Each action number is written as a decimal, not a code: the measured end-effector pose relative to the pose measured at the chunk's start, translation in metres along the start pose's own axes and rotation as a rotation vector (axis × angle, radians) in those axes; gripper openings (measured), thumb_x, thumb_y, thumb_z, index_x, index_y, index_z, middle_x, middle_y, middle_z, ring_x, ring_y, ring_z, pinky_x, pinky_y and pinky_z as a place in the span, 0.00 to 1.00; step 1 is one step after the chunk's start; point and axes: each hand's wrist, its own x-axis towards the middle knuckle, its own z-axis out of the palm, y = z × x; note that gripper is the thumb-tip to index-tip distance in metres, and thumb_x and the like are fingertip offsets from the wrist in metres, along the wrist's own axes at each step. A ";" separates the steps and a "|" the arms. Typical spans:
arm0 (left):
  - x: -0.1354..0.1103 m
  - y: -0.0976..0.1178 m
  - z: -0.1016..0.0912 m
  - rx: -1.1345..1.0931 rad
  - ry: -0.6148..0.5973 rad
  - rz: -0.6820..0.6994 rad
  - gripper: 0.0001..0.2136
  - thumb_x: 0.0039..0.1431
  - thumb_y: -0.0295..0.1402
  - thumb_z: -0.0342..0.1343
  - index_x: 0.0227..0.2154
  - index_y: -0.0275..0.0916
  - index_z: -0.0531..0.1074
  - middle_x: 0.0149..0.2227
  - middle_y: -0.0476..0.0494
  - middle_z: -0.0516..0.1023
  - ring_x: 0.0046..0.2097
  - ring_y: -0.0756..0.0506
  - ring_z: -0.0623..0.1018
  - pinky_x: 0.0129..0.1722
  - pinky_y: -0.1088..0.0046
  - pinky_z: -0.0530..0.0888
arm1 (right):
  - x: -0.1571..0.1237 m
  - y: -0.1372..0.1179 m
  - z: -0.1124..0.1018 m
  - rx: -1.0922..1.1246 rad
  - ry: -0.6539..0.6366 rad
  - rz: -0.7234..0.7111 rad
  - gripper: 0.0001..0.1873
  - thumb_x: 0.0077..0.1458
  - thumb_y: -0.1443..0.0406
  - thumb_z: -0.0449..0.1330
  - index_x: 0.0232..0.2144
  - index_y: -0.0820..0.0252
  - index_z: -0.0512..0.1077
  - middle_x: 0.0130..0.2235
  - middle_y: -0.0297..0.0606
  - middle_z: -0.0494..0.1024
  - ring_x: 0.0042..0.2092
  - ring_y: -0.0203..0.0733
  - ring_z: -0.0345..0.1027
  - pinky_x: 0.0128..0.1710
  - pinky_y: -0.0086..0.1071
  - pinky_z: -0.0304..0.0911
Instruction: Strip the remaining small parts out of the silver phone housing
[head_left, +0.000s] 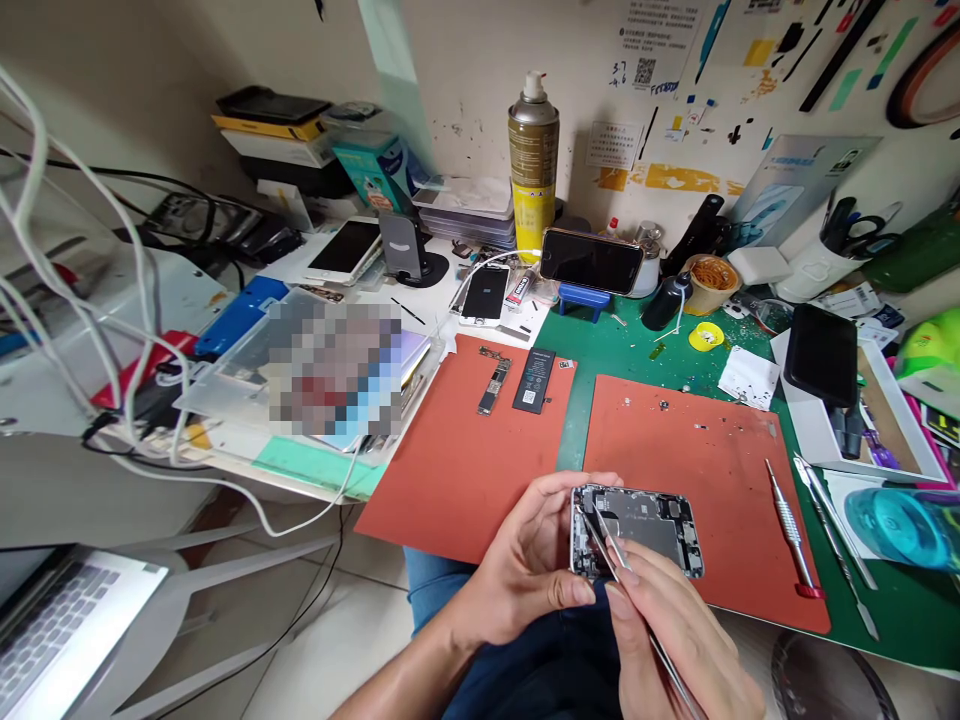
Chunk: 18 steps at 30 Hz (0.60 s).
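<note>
My left hand (536, 565) grips the left end of an opened phone housing (645, 520), its inner side facing up. In my right hand (667, 620) is a pair of tweezers (611, 555), the tips reaching into the upper left of the housing. Whether the tips pinch a part is too small to tell. Beyond my hands, a phone logic board (493, 385) and a black phone battery (535, 380) lie side by side on the left red mat (450, 460).
On the right red mat (675, 440) are several tiny screws and a screwdriver (791, 530). Metal picks (840, 545) and a blue translucent container (896, 525) sit further right. A yellow spray can (534, 165) and a propped phone (591, 262) stand behind. White cables (139, 300) hang at left.
</note>
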 end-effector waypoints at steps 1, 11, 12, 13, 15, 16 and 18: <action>0.000 -0.001 0.000 0.003 0.005 -0.006 0.30 0.62 0.33 0.74 0.66 0.51 0.74 0.71 0.35 0.71 0.68 0.36 0.75 0.67 0.59 0.72 | 0.001 -0.001 0.001 0.008 0.011 0.028 0.12 0.63 0.77 0.68 0.46 0.62 0.84 0.44 0.40 0.88 0.44 0.49 0.87 0.43 0.39 0.84; 0.003 -0.007 0.001 0.025 0.032 0.002 0.32 0.59 0.37 0.77 0.65 0.50 0.74 0.67 0.36 0.74 0.63 0.39 0.78 0.64 0.61 0.75 | 0.017 -0.001 -0.002 -0.055 0.085 0.286 0.04 0.62 0.69 0.73 0.39 0.56 0.86 0.37 0.34 0.89 0.32 0.42 0.85 0.37 0.30 0.82; 0.003 -0.007 0.002 0.028 0.040 -0.001 0.32 0.59 0.37 0.77 0.64 0.50 0.74 0.66 0.36 0.75 0.63 0.40 0.78 0.64 0.61 0.75 | 0.018 -0.001 -0.003 -0.059 0.087 0.301 0.02 0.63 0.67 0.74 0.38 0.56 0.86 0.36 0.34 0.89 0.32 0.42 0.85 0.35 0.29 0.81; 0.003 -0.007 0.002 0.033 0.048 -0.005 0.32 0.59 0.38 0.77 0.64 0.50 0.74 0.66 0.37 0.75 0.62 0.40 0.78 0.63 0.62 0.75 | 0.020 -0.001 -0.004 -0.058 0.083 0.316 0.00 0.63 0.66 0.74 0.38 0.55 0.86 0.36 0.34 0.89 0.31 0.42 0.85 0.33 0.28 0.81; 0.004 -0.007 0.004 0.040 0.060 -0.008 0.31 0.58 0.39 0.77 0.63 0.49 0.74 0.65 0.37 0.76 0.61 0.41 0.78 0.62 0.63 0.76 | 0.024 -0.001 -0.007 -0.042 0.061 0.345 0.01 0.64 0.65 0.73 0.38 0.55 0.86 0.35 0.33 0.89 0.30 0.41 0.84 0.30 0.25 0.79; 0.004 -0.007 0.004 0.040 0.065 -0.009 0.31 0.58 0.39 0.77 0.63 0.49 0.74 0.64 0.38 0.76 0.61 0.41 0.78 0.62 0.63 0.76 | 0.025 0.000 -0.008 -0.030 0.045 0.355 0.01 0.64 0.64 0.73 0.38 0.55 0.86 0.35 0.33 0.89 0.30 0.41 0.84 0.27 0.24 0.77; 0.005 -0.007 0.004 0.043 0.074 -0.017 0.31 0.58 0.40 0.77 0.62 0.49 0.74 0.64 0.38 0.76 0.60 0.40 0.78 0.61 0.63 0.76 | 0.027 0.002 -0.010 -0.007 0.015 0.373 0.01 0.64 0.64 0.73 0.38 0.54 0.86 0.36 0.32 0.89 0.30 0.40 0.84 0.24 0.23 0.75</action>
